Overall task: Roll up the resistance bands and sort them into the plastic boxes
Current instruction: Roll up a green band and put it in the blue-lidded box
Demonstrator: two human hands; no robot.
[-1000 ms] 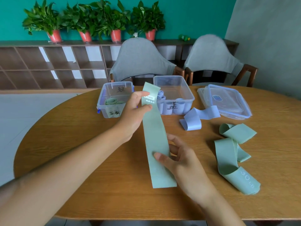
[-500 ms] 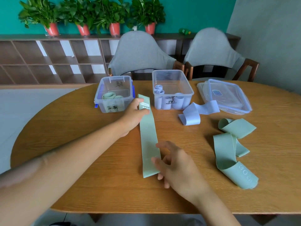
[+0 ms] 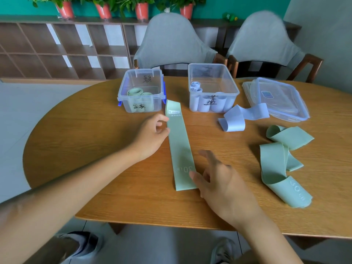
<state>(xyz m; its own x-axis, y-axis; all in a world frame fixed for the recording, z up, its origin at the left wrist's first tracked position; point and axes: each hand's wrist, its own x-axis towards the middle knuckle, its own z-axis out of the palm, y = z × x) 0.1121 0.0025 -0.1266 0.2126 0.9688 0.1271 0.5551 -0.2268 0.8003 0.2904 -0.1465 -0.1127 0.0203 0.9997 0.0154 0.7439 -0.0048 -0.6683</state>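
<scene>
A pale green resistance band (image 3: 181,145) lies flat and straight on the wooden table (image 3: 95,141), running from the boxes toward me. My left hand (image 3: 150,134) sits at the band's left edge near its far end, fingers loosely curled and holding nothing. My right hand (image 3: 219,181) hovers at the near end with spread fingers, one fingertip touching the band's right edge. The left clear box (image 3: 122,92) holds rolled green bands (image 3: 135,92). The right clear box (image 3: 233,88) holds rolled blue bands (image 3: 196,86).
A loose blue band (image 3: 234,121) lies right of the boxes. Two tangled green bands (image 3: 282,159) lie at the right. Stacked clear lids (image 3: 276,98) sit at the back right. Two grey chairs (image 3: 171,40) stand behind the table.
The green band, held up a second ago, now lies flat on the table. My left hand has let go of its far end. My right hand has shifted to the near end.
</scene>
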